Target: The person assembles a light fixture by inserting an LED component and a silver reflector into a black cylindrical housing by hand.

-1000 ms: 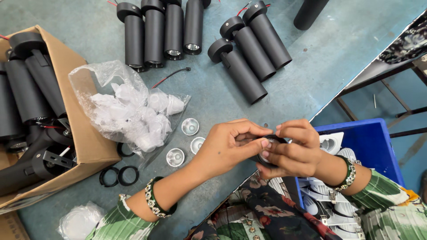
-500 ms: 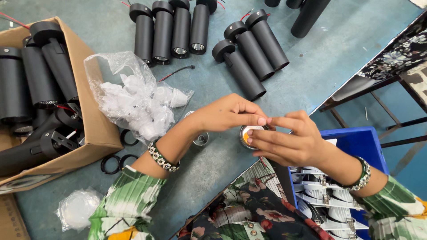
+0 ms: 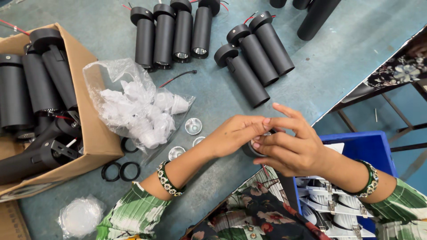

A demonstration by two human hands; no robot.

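Orange gone; both hands [image 3: 267, 140] cover fitting [image 3: 250, 150].

Grey-green worktable [image 3: 338, 58], surface scuffed. At 12 o'clock, four black cylindrical lamp housings [image 3: 173, 33] side by side with red wires; three more [image 3: 253, 55] just right, angled. At 9 o'clock, open cardboard box [image 3: 95, 133]. Centre-left: clear plastic bag of white parts [image 3: 138, 111], small reflector cups [image 3: 193, 126] beside it. At 7 o'clock, two black rings [image 3: 120, 171] touching, and a small clear bag [image 3: 80, 217].
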